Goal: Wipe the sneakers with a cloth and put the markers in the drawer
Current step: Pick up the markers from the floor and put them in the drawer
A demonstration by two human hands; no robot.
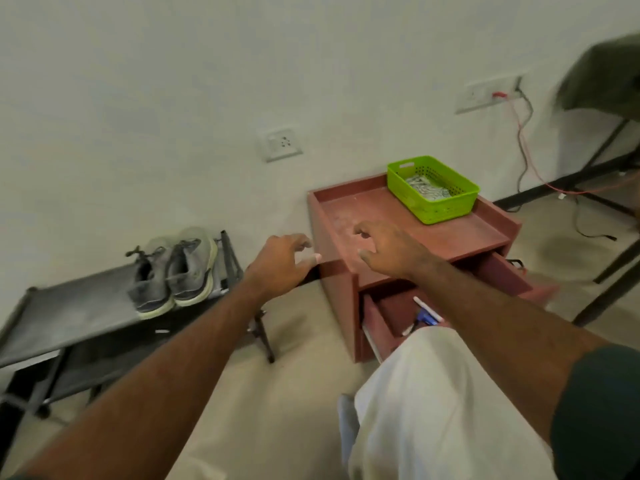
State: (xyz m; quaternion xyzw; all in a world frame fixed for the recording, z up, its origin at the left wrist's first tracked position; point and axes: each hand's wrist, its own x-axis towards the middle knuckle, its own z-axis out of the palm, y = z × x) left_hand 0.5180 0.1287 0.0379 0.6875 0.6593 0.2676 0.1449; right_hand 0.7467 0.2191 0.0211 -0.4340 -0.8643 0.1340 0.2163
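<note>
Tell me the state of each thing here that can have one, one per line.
Left hand: empty, fingers loosely curled.
Right hand: empty, over the cabinet top.
Lower drawer: pulled open, markers inside.
Upper drawer: partly open.
Sneakers: paired upright on the rack.
Green basket: upright, holding small items.

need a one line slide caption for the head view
Both empty hands, left and right, reach over a red wooden cabinet; markers lie in its open drawer, grey sneakers sit on a rack.

A plain, sparsely furnished room — bare white wall (173, 81) with sockets (280, 144), pale floor (294, 393), a low fabric shoe rack (69, 306), a small red drawer cabinet (336, 289), loose wires (523, 140) — more utility or test room than home.
</note>
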